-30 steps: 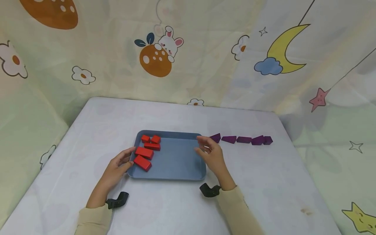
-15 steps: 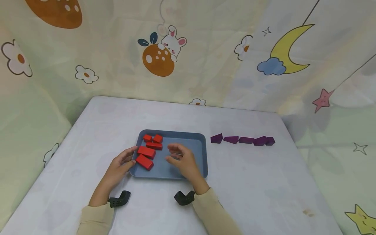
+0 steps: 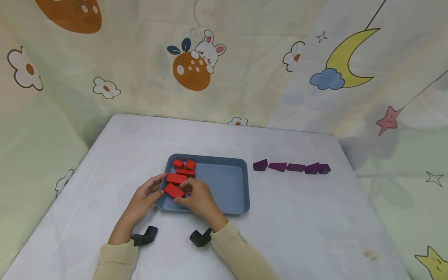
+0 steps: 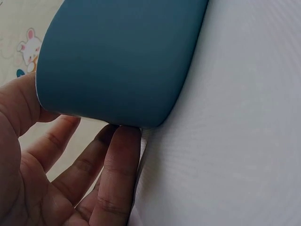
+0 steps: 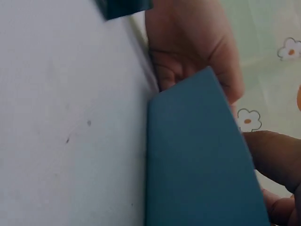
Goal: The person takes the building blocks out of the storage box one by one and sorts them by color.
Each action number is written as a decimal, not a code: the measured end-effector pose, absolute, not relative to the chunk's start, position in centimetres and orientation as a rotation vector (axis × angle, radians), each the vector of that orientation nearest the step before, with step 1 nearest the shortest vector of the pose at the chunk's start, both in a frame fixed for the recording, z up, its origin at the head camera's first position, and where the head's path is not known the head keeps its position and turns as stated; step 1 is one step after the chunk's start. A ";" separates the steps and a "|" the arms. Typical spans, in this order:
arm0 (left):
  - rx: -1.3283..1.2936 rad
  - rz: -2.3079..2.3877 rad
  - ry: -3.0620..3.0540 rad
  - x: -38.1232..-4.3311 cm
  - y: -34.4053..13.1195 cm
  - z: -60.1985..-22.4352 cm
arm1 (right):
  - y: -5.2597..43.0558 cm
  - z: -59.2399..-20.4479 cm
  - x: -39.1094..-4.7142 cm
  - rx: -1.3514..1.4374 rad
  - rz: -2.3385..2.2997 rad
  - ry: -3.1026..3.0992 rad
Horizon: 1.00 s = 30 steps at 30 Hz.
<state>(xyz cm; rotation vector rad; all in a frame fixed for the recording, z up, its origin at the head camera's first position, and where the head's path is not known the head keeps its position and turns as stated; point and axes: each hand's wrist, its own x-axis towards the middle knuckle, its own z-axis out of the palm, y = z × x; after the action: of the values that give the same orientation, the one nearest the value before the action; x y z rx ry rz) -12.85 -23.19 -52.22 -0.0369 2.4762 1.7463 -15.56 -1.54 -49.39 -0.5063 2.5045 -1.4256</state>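
A blue-grey tray [image 3: 224, 186] lies on the table, with several red blocks [image 3: 176, 179] along its left side. My left hand [image 3: 142, 199] holds the tray's left edge; in the left wrist view its fingers [image 4: 123, 165] touch the outer wall of the tray [image 4: 117, 61]. My right hand [image 3: 200, 196] reaches over the tray's front rim, thumb and fingers around the right end of the front red block [image 3: 173, 191]. In the right wrist view the tray wall [image 5: 193, 155] hides that block, and the right hand's fingers [image 5: 275, 155] show only partly behind it.
Several purple blocks [image 3: 295, 167] lie in a row on the white table [image 3: 297, 217], right of the tray. A patterned cloth [image 3: 259, 70] hangs behind the table and at both sides. Black wrist cameras [image 3: 200, 238] sit at the cuffs.
My right hand has moved left from the tray's right edge to the front red block and closed around its end. My left hand stays at the tray's left edge. The view has shifted slightly.
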 end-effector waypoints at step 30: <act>-0.060 1.709 2.479 -12.8 -23.0 -52.0 | 13.4 -47.0 -17.6 -0.514 -1.690 2.699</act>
<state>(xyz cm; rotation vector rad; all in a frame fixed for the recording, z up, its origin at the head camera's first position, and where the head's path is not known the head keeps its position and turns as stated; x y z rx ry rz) -12.80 -23.03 -52.03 -0.0603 2.4794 1.7093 -17.57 13.44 -47.03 -0.5135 2.6986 -1.6902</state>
